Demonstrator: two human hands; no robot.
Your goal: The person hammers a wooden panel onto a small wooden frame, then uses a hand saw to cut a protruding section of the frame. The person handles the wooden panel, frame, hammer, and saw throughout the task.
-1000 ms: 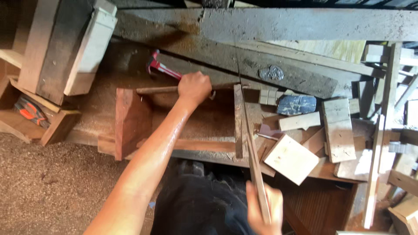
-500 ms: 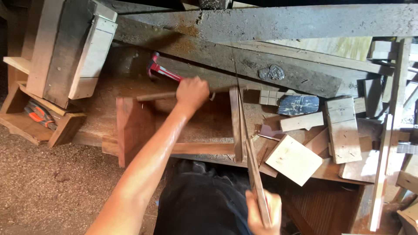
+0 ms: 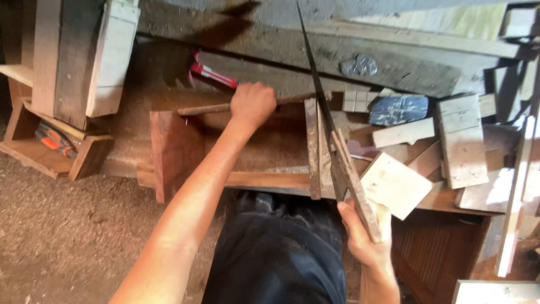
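Two bare hands work at a cluttered bench: the left hand (image 3: 253, 105) clenches a thin brown wooden strip (image 3: 205, 108) lying across a reddish open wooden box frame (image 3: 174, 149). The right hand (image 3: 363, 236) grasps the wooden handle of a long dark-bladed handsaw (image 3: 323, 121), its blade angled away over the frame's right side.

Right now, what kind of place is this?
Likely a rough woodworking shop. The right hand grips a handsaw, the left hand steadies a thin strip, offcut blocks litter the bench, and sawdust covers the floor.

saw blade (image 3: 313, 73): dark matt metal | stick (image 3: 209, 107): rough wood | clamp (image 3: 211, 73): glossy red
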